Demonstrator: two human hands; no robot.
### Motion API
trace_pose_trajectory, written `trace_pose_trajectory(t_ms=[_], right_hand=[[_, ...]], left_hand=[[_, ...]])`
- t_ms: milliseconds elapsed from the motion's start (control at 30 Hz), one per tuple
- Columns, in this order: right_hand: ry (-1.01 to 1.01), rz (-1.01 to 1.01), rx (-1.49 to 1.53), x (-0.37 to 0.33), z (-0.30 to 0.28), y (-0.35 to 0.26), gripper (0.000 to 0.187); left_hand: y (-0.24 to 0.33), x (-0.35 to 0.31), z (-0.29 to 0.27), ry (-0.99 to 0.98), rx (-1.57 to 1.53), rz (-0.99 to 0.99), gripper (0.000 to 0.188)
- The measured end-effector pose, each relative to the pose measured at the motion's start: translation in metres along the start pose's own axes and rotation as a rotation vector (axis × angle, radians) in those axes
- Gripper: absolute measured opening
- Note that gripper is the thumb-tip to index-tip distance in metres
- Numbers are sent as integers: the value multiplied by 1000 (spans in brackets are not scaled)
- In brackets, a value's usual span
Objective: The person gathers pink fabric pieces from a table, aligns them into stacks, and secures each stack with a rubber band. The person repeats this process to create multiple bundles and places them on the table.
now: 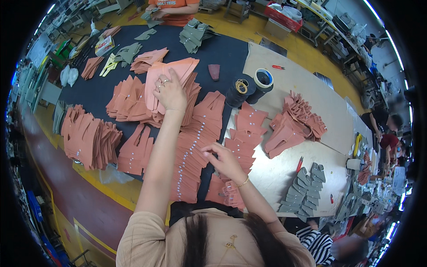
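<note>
My left hand (171, 92) lies over a thick stack of salmon-pink cut pieces (155, 95), fingers spread across the pale top piece. Fabric or leather, I cannot tell. My right hand (224, 161) hovers beside a long overlapping row of the same pink pieces (189, 164), each marked with a small pale sticker. Its fingers are loosely bent and apart, with nothing visible in them. To its right runs a shorter stickered row (242, 138). More pink pieces form a fanned bundle (126, 100) beside the stack and a thick pile (86, 138) at the left.
Two dark thread cones (238, 91) stand mid-table, one topped with yellowish bands. A tied pink bundle (293, 124), grey-green pieces (304, 191) and red snips (299, 164) lie to the right. At the far edge a person in an orange shirt (178, 11) handles green pieces.
</note>
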State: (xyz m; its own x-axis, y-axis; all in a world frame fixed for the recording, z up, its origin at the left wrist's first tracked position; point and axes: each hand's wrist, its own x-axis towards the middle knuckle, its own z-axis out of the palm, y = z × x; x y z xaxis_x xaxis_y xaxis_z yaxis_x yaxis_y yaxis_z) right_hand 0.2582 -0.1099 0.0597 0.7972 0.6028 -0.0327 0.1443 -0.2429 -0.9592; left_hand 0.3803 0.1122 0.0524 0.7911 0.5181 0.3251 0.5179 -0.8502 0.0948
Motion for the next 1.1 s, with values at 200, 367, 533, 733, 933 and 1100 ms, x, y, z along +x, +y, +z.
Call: trace_pose_trajectory(t_ms=[200,367,533,733,933,1100], right_hand=[[151,88,80,6,-13,20,20],[97,62,137,40,-6,0,19],[53,-120,127,80,15,-47,20],[88,-446,73,104,42,-113,54],[260,-425,-84,100,51,-138,101],[307,-256,125,80,19,-127,91]], left_hand=[[-43,13,0,14,-297,89,65],[-101,30,-11,55,-945,-13,43],[-157,28,-46,-35,-1660,-509,38],[-158,-32,-118,11,-2154,-145,53],[-87,-76,-132,-83,-2121,-312,55],[-59,-89,-144,-283,-2005,-241,50]])
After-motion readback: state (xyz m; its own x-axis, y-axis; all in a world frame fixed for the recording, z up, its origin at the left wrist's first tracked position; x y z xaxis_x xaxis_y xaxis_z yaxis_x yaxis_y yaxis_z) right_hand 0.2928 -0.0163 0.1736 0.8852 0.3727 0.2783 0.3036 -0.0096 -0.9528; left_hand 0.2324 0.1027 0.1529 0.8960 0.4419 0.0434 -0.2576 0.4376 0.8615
